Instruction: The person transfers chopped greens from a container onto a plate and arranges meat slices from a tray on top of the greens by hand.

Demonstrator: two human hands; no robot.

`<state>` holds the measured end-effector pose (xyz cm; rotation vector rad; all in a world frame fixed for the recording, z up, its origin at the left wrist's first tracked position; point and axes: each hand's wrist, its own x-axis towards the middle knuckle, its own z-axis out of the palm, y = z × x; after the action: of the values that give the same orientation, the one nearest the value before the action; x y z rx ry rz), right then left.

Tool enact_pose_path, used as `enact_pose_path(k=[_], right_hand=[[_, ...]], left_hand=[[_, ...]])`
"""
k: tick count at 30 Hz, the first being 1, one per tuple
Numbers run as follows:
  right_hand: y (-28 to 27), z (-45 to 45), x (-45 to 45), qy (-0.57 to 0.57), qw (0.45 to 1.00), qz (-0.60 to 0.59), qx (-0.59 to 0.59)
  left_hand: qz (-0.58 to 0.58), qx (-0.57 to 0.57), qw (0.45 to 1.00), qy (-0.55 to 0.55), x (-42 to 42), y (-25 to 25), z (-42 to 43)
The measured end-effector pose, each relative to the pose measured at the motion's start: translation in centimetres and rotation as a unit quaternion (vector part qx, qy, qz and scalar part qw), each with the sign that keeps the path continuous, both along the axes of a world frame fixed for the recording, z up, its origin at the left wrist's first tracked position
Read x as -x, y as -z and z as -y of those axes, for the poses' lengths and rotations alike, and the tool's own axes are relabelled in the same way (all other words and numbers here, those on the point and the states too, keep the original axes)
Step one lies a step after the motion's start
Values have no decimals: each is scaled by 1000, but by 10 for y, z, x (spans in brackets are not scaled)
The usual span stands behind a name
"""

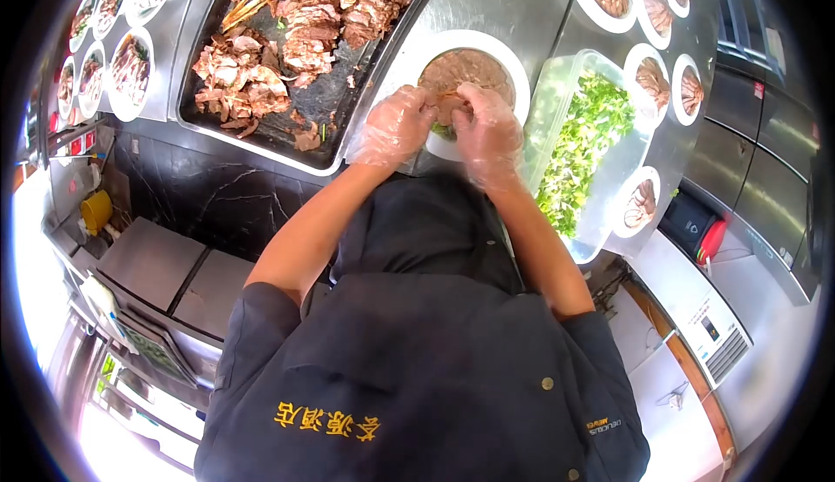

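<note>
Left hand (pixel 396 127) and right hand (pixel 489 132), fingertips nearly together, overlap the white plate (pixel 520 77); sliced meat (pixel 470 66) lies just beyond both; grip unclear.

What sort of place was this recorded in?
Most likely a commercial kitchen: a black rectangular tray of sliced brown meat, many round white dishes with portioned meat, and a clear plastic tub of chopped leafy greens share the grey steel counter.

Tray (pixel 337 103) left, tub (pixel 550 103) right crowd plate (pixel 519 73); passage from far side.
</note>
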<state>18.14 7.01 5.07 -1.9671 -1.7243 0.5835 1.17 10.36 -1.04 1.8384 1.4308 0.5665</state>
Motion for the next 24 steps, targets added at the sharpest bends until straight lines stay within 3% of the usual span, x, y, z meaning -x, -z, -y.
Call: enact_pose_path(k=[3, 5, 12, 14, 17, 21, 23, 24], right_hand=[[14, 3, -9, -21, 998, 27, -54], [29, 0, -13, -82, 991, -34, -99], [27, 6, -2, 29, 996, -51, -66], [30, 10, 2, 45, 988, -143, -45], [39, 4, 1, 30, 993, -102, -53], [37, 5, 3, 65, 990, -114, -46], [29, 8, -1, 76, 982, -78, -157], [23, 10, -2, 77, 981, -78, -158]], left_hand=[[-5, -10, 1000, 4, -1, 1, 2], [-7, -17, 1000, 1, 0, 5, 6], [63, -45, 997, 6, 6, 15, 2], [84, -49, 995, 7, 7, 17, 1], [95, -30, 995, 13, 7, 9, 2], [3, -15, 999, 29, 4, -6, -1], [-24, -11, 999, 31, 1, -7, -2], [-33, -11, 999, 27, 0, -7, -1]])
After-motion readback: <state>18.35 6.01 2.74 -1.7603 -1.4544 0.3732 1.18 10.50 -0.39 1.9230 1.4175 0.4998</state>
